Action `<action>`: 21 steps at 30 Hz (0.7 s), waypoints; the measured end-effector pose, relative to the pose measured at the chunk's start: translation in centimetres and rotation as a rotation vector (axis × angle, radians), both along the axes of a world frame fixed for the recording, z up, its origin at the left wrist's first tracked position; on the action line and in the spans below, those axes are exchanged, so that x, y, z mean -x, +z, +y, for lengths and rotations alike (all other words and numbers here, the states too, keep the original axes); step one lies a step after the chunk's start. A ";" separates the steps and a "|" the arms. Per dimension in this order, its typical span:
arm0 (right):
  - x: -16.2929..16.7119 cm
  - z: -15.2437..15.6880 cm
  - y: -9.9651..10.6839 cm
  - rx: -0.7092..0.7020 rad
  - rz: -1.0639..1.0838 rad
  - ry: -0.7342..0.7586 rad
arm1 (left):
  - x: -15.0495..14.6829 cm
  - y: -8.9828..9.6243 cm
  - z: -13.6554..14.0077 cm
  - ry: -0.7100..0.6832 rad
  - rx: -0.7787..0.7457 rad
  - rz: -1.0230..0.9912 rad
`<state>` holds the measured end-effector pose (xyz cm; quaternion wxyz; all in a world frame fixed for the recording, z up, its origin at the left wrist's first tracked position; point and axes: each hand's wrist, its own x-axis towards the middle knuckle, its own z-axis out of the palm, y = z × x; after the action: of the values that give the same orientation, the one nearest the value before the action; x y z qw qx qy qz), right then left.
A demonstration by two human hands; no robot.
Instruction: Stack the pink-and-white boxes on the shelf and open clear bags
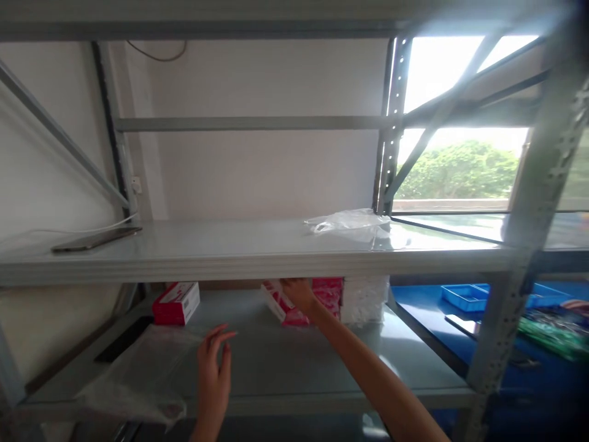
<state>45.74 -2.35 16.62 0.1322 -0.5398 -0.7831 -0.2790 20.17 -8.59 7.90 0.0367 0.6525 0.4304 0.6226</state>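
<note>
L hand raised, fingers spread; R hand outstretched, fingers curled.

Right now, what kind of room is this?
Probably a storeroom or workshop. Grey metal shelves hold red boxes, the right hand touches one, and a blue bench beside them carries a blue tray.

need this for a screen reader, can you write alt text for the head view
A person's right hand grips a red and white box on the lower shelf of a grey metal rack, while the left hand hovers open beside a clear plastic bag. Another red box sits further left.
</note>
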 end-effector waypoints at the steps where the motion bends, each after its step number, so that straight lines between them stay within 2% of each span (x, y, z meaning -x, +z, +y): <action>1: 0.2 0.0 -0.4 0.015 -0.037 0.015 | -0.5 1.3 0.7 -0.045 -0.005 0.000; 3: 1.0 -0.6 -1.6 0.029 -0.119 0.070 | -1.4 3.0 2.4 -0.137 -0.008 0.000; 5: 2.1 -1.8 -3.4 0.033 -0.210 0.170 | -2.4 3.4 4.1 -0.224 0.032 0.020; 8: 3.7 -3.6 -6.8 0.059 -0.287 0.302 | -3.6 1.8 5.5 -0.467 0.220 0.192; 10: 4.5 -4.6 -8.8 0.077 -0.280 0.321 | -3.8 0.0 5.5 -0.556 0.341 0.275; 12: 5.0 -5.3 -10.2 0.103 -0.243 0.301 | -3.5 -1.8 4.9 -0.570 0.403 0.312; 15: 5.3 -6.2 -10.9 0.156 -0.152 0.242 | -2.8 -3.5 3.6 -0.558 0.386 0.340; 21: 3.8 -8.1 -10.0 0.190 0.197 0.056 | -1.6 -3.6 3.1 -0.403 0.348 0.410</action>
<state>41.90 -10.42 6.66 0.1647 -0.5525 -0.8040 -0.1454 21.81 -5.52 4.28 0.1828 0.8201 0.3910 0.3756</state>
